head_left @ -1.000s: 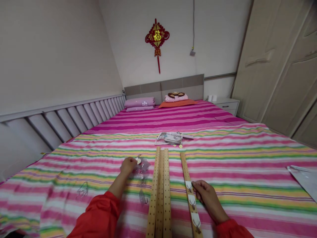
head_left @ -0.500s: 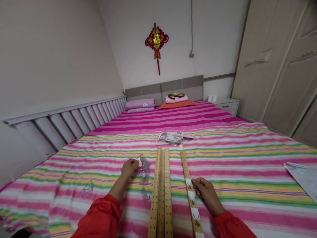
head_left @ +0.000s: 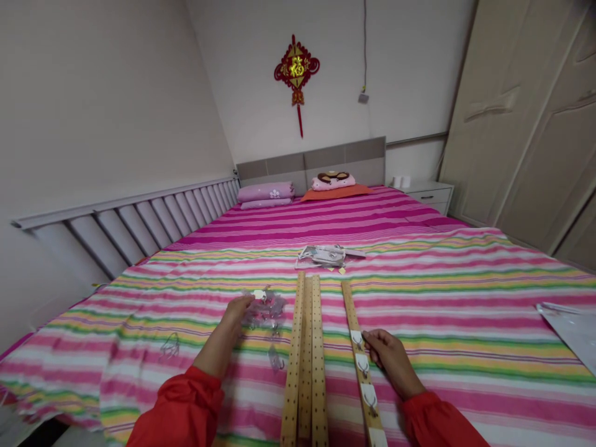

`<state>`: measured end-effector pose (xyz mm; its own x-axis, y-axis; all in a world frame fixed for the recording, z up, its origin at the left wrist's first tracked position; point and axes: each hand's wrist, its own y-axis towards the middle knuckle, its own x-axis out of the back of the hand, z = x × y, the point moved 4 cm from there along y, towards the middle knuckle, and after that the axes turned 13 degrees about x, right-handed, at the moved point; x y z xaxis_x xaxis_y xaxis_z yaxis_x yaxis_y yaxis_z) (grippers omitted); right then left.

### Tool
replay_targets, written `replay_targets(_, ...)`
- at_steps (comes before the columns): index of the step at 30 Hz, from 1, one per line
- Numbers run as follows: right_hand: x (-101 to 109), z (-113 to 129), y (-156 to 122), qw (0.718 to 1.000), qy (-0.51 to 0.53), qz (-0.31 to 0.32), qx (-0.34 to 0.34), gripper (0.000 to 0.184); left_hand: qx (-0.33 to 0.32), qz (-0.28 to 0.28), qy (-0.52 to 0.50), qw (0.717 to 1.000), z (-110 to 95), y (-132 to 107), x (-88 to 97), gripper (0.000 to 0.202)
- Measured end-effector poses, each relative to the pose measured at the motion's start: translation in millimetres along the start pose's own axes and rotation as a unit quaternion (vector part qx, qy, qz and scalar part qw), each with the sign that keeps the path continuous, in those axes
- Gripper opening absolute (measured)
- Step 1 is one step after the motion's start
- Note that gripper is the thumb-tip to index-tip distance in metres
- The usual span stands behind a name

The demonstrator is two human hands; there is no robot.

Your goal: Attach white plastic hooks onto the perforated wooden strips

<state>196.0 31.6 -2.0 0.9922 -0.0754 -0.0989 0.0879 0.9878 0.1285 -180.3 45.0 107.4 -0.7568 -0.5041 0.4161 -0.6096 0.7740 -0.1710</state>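
My left hand [head_left: 236, 310] reaches onto a small pile of clear plastic hooks [head_left: 267, 307] on the striped bedspread [head_left: 442, 310], its fingertips pinched on a small white hook piece [head_left: 259, 295]. My right hand [head_left: 388, 357] rests beside a single perforated wooden strip [head_left: 350, 307], fingers curled and touching the topmost of several white adhesive hooks [head_left: 356, 338] stuck along it. Three more perforated wooden strips [head_left: 305, 347] lie side by side between my hands. Both sleeves are red.
A heap of opened packaging [head_left: 328, 256] lies beyond the strips. A clear hook [head_left: 170, 346] lies at the left, another [head_left: 276, 360] by the strips. A plastic bag [head_left: 570, 329] sits at the right edge. Pillows [head_left: 265, 194], a nightstand [head_left: 433, 194] and a wardrobe [head_left: 535, 124] stand behind.
My left hand has moved slightly forward over the hook pile, still pinching the white piece. My right hand stays at the top hook on the single strip.
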Motion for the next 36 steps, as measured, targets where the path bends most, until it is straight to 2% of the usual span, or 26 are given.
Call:
replay_targets(4,1,-3,0,1.000,0.012,0.003,0.001,0.036,0.013,0.106,-0.111,0.988,-3,-15,-1.7,0.034)
replay_targets(8,0,-2,1,0.999,0.036,0.002,0.002,0.037,0.001,0.213,-0.183,0.960,-12,-46,-11.5,0.041)
replay_targets(11,0,4,1,0.998,0.063,-0.002,-0.003,0.037,-0.072,0.256,-0.139,0.954,-27,-83,-17.6,0.033)
replay_targets(14,0,13,-2,0.997,0.076,-0.005,-0.006,0.037,-0.212,0.257,-0.036,0.942,-50,-126,-19.9,0.022)
replay_targets(16,1,22,-6,0.997,0.076,-0.006,-0.003,0.036,-0.352,0.240,0.036,0.904,-66,-158,-20.1,0.017)
replay_targets(18,-1,34,-12,0.997,0.081,-0.004,0.001,0.035,-0.511,0.207,0.096,0.829,-76,-189,-20.0,0.014)
replay_targets(20,-5,51,-19,0.996,0.091,0.013,0.008,0.035,-0.636,0.151,0.131,0.746,-79,-215,-20.2,0.017)
replay_targets(22,-13,71,-27,0.993,0.104,0.061,0.018,0.036,-0.702,0.102,0.156,0.687,-76,-231,-22.9,0.022)
replay_targets(24,-21,92,-35,0.986,0.126,0.108,0.019,0.033,-0.729,0.087,0.172,0.657,-71,-241,-28.2,0.025)
replay_targets(26,-27,111,-44,0.975,0.150,0.166,0.011,0.033,-0.734,0.100,0.170,0.649,-67,-248,-33.9,0.024)
replay_targets(30,-33,132,-61,0.948,0.164,0.273,-0.009,0.029,-0.724,0.122,0.147,0.663,-66,-253,-41.3,0.025)
replay_targets(36,-27,129,-70,0.916,0.226,0.329,-0.028,0.021,-0.712,0.137,0.150,0.672,-63,-252,-50.8,0.027)
